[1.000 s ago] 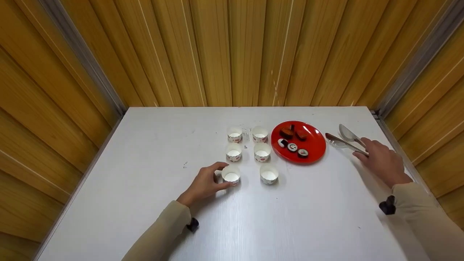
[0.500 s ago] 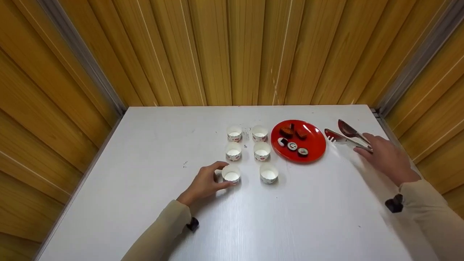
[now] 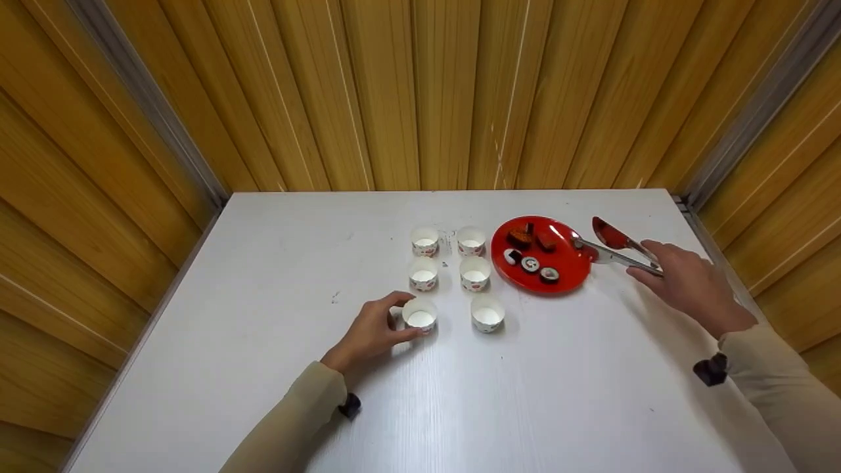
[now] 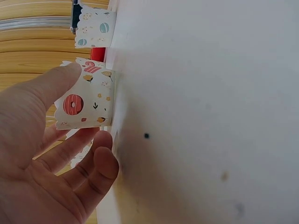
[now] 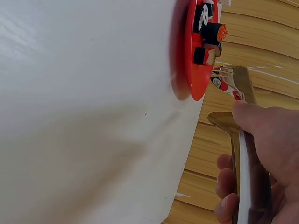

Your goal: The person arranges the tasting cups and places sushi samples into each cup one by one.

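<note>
My left hand (image 3: 371, 334) holds a small white paper cup (image 3: 419, 318) between thumb and fingers at the near left of the cup group. In the left wrist view this paper cup (image 4: 88, 100) has a scalloped rim and a printed doughnut pattern; it stands on the table. My right hand (image 3: 696, 289) grips metal serving tongs (image 3: 624, 259), whose arms are spread apart. One end of the tongs is over the right rim of the red plate (image 3: 570, 276). Several sushi pieces (image 3: 529, 265) lie on the plate, and nothing is between the tong ends.
Several more paper cups (image 3: 487, 315) stand in two columns left of the plate, with no contents visible. All rest on a white table (image 3: 263, 315). Wood-patterned walls (image 3: 387, 92) rise along the back and both sides.
My right hand has lifted the tongs and turned them, and their ends have moved left toward the plate, with the arms spread wider than at first. My left hand stays at its cup.
</note>
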### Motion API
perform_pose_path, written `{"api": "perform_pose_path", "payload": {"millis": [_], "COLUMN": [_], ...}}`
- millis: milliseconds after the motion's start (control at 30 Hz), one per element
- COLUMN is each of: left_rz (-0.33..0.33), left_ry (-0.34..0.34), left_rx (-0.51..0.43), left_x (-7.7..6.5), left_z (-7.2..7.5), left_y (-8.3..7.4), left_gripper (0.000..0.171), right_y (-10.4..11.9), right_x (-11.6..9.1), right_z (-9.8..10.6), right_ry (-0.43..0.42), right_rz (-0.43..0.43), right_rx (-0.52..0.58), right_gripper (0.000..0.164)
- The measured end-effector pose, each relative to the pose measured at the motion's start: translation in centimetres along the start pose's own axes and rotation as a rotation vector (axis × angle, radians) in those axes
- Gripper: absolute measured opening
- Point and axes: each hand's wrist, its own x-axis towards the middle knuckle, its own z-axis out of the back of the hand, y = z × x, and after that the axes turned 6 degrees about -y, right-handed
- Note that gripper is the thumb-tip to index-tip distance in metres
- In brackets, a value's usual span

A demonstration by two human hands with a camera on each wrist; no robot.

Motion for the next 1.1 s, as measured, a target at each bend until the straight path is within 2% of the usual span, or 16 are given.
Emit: {"api": "perform_pose_path", "payload": {"millis": [233, 400, 600, 900, 1100], "left_rz": [-0.013, 0.011, 0.033, 0.023, -0.009], "left_ry": [-0.002, 0.001, 0.011, 0.004, -0.008], "left_rx": [-0.005, 0.005, 0.012, 0.013, 0.016], "left_x": [-0.1, 0.0, 0.0, 0.1, 0.1], "left_z": [0.0, 0.0, 0.0, 0.0, -0.1], "left_y": [0.0, -0.1, -0.1, 0.0, 0.0], "left_gripper": [0.057, 0.057, 0.06, 0.062, 0.062], "right_y": [1.0, 1.6, 2.3, 3.2, 3.3], "right_x": [0.1, 0.3, 0.6, 0.5, 0.4], "right_z": [0.1, 0.3, 0.4, 0.4, 0.2], "right_ry": [0.034, 0.072, 0.126, 0.11, 0.09], "right_rz": [-0.001, -0.007, -0.002, 0.041, 0.084], "right_rx": [-0.005, -0.012, -0.013, -0.007, -0.001], "right_gripper": [0.063, 0.062, 0.069, 0.059, 0.068]}}
